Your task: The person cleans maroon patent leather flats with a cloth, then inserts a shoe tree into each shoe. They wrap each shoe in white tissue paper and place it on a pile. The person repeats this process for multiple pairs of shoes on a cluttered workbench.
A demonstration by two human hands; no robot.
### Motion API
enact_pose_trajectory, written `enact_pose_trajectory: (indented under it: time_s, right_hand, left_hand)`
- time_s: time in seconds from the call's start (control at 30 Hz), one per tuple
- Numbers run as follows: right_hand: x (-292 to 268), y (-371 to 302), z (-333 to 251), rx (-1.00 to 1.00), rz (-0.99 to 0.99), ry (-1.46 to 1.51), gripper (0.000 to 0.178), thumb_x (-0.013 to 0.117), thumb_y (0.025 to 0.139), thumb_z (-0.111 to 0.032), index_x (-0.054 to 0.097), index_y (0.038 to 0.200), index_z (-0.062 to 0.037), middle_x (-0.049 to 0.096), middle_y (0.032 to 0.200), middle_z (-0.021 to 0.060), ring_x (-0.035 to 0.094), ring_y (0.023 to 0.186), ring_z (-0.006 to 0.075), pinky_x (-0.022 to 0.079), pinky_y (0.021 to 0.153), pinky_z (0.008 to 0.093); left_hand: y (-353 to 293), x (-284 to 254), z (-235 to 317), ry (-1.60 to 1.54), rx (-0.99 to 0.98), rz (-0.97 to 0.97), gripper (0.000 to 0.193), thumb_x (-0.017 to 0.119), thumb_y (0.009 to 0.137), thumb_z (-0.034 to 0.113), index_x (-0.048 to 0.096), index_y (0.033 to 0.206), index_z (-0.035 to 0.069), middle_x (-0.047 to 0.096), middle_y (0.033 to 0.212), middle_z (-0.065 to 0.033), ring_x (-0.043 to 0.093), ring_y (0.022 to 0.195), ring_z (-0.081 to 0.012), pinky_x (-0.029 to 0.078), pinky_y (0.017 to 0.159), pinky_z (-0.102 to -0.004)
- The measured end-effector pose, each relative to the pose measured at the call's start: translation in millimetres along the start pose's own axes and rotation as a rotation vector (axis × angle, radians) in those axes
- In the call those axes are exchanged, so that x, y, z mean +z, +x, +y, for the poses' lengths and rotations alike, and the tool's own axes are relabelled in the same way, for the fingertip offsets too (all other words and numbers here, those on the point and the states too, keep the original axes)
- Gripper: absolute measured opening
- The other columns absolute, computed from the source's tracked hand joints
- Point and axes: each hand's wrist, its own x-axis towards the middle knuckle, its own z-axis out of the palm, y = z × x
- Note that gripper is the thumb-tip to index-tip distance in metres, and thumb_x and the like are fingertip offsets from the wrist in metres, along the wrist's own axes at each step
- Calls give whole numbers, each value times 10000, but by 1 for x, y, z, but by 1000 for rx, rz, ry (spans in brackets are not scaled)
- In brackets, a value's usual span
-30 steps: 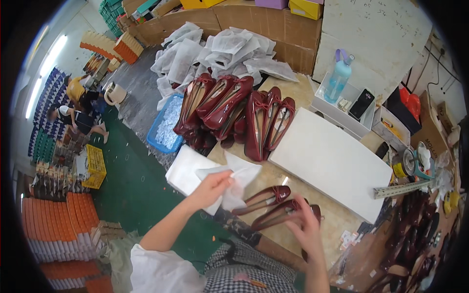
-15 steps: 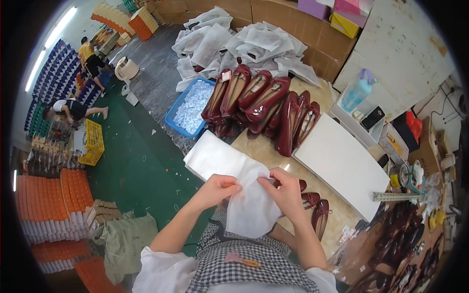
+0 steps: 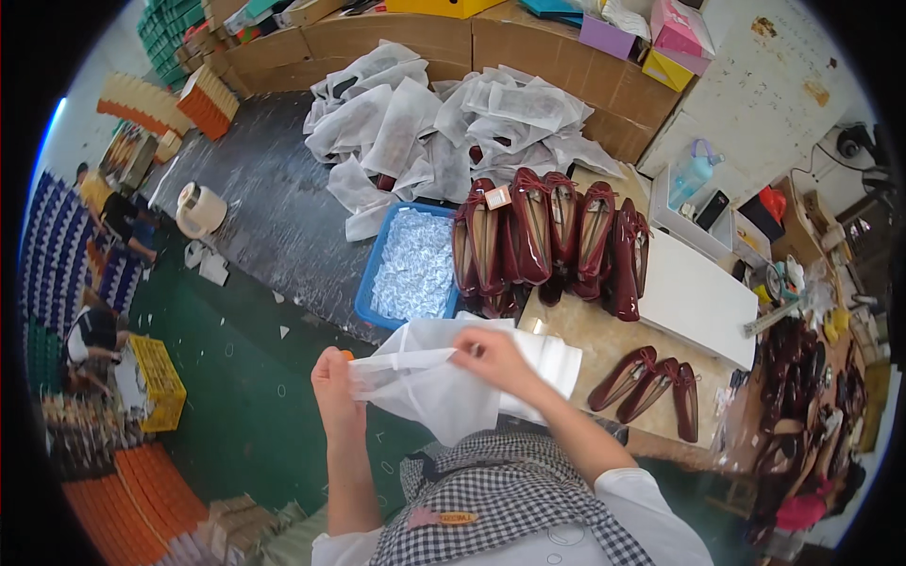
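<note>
A thin white non-woven bag (image 3: 429, 391) hangs stretched between my two hands. My left hand (image 3: 340, 391) is closed on its left end, with a bit of orange showing at the fingers. My right hand (image 3: 495, 358) pinches its upper edge. Beneath and beside the right forearm lies a stack of white bags (image 3: 557, 368). Beyond my hands is a blue basket (image 3: 360, 300) full of small clear packets (image 3: 413, 264). Dark red patent flats (image 3: 533, 231) with bows stand in a packed row beside it. To the right, a few more red flats (image 3: 651, 387) lie on the table.
Shoes in white bags (image 3: 406, 123) are heaped at the back. A white board (image 3: 698, 292) lies right of the row, near a box holding a bottle (image 3: 694, 174) and phone (image 3: 712, 209). A beige jug (image 3: 200, 209) stands far left. Two people are beyond a yellow crate (image 3: 156, 385).
The view has swung left. My hands have moved apart, and the bag, earlier hanging down between both hands, is now pulled out sideways with the left hand farther left, off the stack.
</note>
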Motion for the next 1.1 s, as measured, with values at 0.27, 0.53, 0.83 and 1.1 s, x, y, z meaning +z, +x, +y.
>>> enact_pose_trajectory:
  time_s: [0.27, 0.53, 0.83, 1.1]
  right_hand:
    - [-71, 57, 42, 259, 792, -850, 483, 696, 766, -229, 550, 1186, -41, 500, 1242, 123, 546, 999, 344, 465, 853, 404]
    - [-53, -14, -12, -36, 512, -247, 418, 650, 785, -65, 578, 1196, -50, 551, 1272, 136, 505, 1190, 271, 378, 992, 348]
    - [15, -36, -16, 521, 235, 620, 299, 541, 911, -101, 545, 1193, -2, 591, 1148, 113, 595, 965, 157, 498, 825, 290]
    - [-20, 44, -11, -144, 268, 724, 444, 513, 946, -168, 411, 1348, -9, 488, 1317, 94, 506, 1167, 200, 414, 994, 357]
  left_hand:
    - [50, 31, -4, 448, -66, -332, 123, 680, 811, 62, 696, 881, -38, 608, 664, 14, 525, 596, -25, 405, 533, -178]
    - [120, 27, -22, 730, 80, -270, 234, 640, 864, 182, 699, 920, -37, 492, 576, 68, 394, 528, -12, 303, 453, -215]
    - [27, 49, -38, 1062, 946, -774, 188, 691, 752, 181, 696, 939, 158, 538, 593, -23, 516, 467, -239, 405, 437, -359]
    - [54, 38, -73, 940, 537, -509, 205, 636, 823, 76, 676, 1019, 30, 678, 932, -159, 669, 768, -235, 513, 652, -315]
